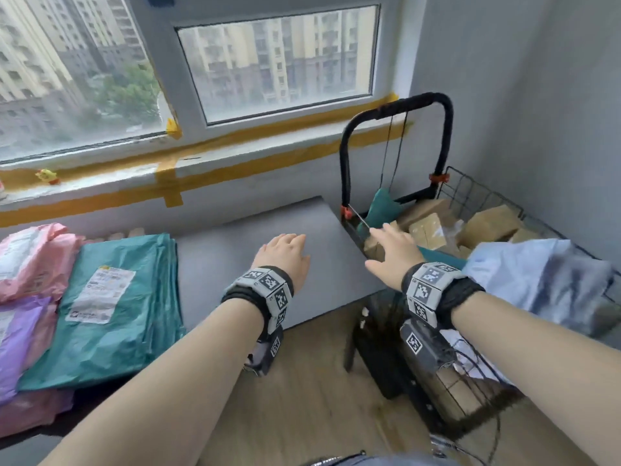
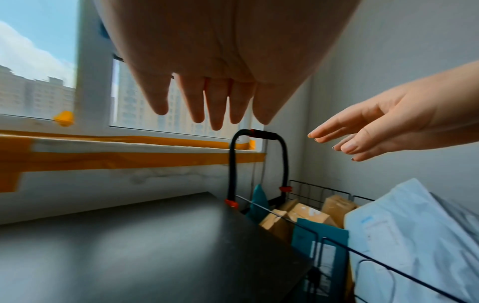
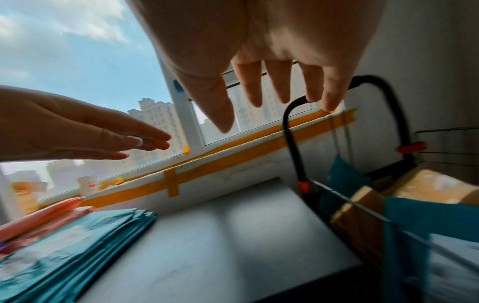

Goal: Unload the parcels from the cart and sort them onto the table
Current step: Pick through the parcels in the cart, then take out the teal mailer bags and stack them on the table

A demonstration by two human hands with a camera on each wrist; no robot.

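While both hands hover empty with fingers straight and spread, the right hand [image 1: 391,253] is the nearer to the cart [image 1: 484,193], its fingertips over the cart's near wire rim at centre right of the head view; the left hand [image 1: 285,255] floats over bare table [image 1: 235,250] in the middle of the frame. The parcels still to unload lie right of and beyond the right hand. In the cart sit brown boxes [image 1: 426,230], a teal bag [image 1: 381,210] standing on edge by the handle [image 1: 396,109], its long axis upright, and a pale blue bag [image 1: 537,280] leaning at right. I judge a box or the teal bag the easiest next pick. On the table, at lower left, a stack of teal bags [image 1: 111,304] lies flat beside pink bags [image 1: 30,257] and purple ones [image 1: 20,334].
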